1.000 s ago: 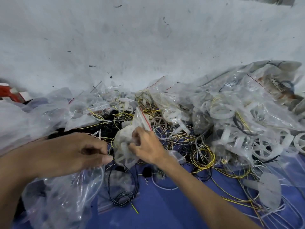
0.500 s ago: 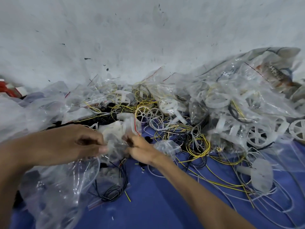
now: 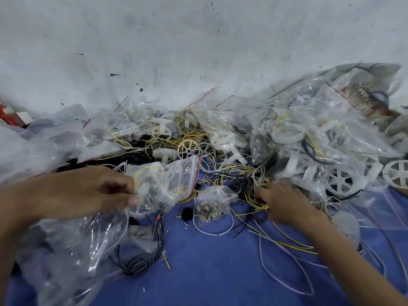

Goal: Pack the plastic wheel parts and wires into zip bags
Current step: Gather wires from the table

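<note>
My left hand [image 3: 88, 193] pinches the left edge of a clear zip bag [image 3: 167, 184] with a red seal strip; white plastic parts and a yellow wire show inside it. My right hand [image 3: 280, 202] lies out to the right in a tangle of yellow and white wires [image 3: 231, 173], its fingertips buried among them, so what they hold is hidden. White spoked plastic wheels [image 3: 189, 150] lie loose behind the bag. A small filled bag [image 3: 216, 202] lies between my hands.
A heap of filled clear bags with wheels [image 3: 320, 140] rises at the right. Crumpled empty bags [image 3: 72, 250] cover the left. A bundle of black wires [image 3: 139, 261] and loose white wires [image 3: 276, 268] lie on the blue cloth [image 3: 209, 279]. A grey wall stands behind.
My right hand has let go of the zip bag and moved right into the wire tangle. My left hand still holds the bag, which now hangs spread out.
</note>
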The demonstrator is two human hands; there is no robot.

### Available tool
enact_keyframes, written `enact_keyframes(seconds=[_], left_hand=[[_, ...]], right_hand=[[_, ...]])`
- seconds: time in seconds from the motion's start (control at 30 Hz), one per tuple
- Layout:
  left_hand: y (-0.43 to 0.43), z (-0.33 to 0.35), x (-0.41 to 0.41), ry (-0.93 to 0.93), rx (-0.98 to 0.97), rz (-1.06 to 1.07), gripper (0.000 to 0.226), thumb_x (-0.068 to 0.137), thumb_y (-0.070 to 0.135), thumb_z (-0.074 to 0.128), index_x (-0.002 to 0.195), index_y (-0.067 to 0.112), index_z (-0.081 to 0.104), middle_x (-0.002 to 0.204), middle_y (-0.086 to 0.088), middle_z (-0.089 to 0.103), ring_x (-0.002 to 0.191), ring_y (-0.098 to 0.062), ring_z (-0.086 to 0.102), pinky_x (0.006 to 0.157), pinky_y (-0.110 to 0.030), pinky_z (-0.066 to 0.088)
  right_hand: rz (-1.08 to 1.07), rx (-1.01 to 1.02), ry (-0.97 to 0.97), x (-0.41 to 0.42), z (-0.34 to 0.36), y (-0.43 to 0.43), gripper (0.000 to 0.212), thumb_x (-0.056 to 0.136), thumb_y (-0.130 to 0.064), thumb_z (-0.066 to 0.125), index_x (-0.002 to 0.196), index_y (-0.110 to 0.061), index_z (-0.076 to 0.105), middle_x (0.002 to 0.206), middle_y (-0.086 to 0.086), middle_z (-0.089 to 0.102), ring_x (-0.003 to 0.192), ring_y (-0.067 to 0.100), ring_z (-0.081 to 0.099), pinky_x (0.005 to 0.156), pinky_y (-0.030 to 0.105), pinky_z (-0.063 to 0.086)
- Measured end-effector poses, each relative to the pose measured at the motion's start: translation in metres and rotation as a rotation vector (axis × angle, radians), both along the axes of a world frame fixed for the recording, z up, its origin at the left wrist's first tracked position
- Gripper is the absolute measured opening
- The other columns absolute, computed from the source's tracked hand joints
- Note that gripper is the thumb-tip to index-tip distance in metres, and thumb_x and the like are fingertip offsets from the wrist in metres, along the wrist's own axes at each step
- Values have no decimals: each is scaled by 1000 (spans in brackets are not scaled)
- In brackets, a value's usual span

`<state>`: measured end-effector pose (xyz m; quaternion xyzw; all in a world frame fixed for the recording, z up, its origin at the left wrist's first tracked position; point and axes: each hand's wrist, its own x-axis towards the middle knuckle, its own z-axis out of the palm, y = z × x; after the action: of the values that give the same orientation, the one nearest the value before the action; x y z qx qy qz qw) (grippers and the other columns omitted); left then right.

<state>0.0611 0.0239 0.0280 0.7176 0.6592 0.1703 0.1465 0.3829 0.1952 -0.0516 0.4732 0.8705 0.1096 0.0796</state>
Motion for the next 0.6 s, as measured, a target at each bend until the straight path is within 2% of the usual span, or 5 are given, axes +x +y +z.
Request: enact_keyframes(seconds=[0.1, 0.23, 0.37, 0.5, 0.6], left_hand=[[-2, 2, 4, 15, 8, -6, 26, 84, 31, 66, 60, 37, 58, 52, 20, 54, 52, 4, 51, 65, -25, 47], [-2, 2, 3, 4, 0, 1, 24, 83, 30, 66, 61, 34, 59, 52, 18, 55, 52, 3, 51, 66, -29, 49], [-1, 0, -1, -17, 5, 7, 21, 83, 30, 67, 63, 31, 61, 53, 14, 56, 54, 0, 53, 69, -36, 52], [-3, 0, -4, -52, 23, -2, 25, 82, 30, 67, 59, 36, 61, 54, 14, 57, 53, -1, 55, 68, -38, 53], [-5, 2, -2, -61, 31, -37, 32, 83, 29, 66, 55, 44, 60, 53, 17, 57, 52, 2, 54, 64, -31, 51]], right_hand=[[104, 7, 200, 6, -20, 7, 12, 90, -27, 54, 101, -23, 49, 108, -2, 47, 101, 23, 54, 73, 34, 43], [216, 72, 373, 11, -37, 8, 11, 96, -24, 44, 103, -17, 48, 105, 0, 49, 98, 23, 48, 71, 37, 45], [335, 146, 533, 16, -35, 6, 10, 85, -9, 63, 89, -6, 54, 88, 6, 56, 83, 27, 47, 66, 37, 45], [332, -31, 486, 26, -33, 9, 22, 74, -10, 65, 95, -10, 61, 93, 0, 51, 94, 22, 42, 84, 28, 37], [399, 55, 500, 23, -30, 9, 16, 73, -1, 69, 87, -9, 65, 84, 5, 54, 84, 25, 46, 77, 28, 37]])
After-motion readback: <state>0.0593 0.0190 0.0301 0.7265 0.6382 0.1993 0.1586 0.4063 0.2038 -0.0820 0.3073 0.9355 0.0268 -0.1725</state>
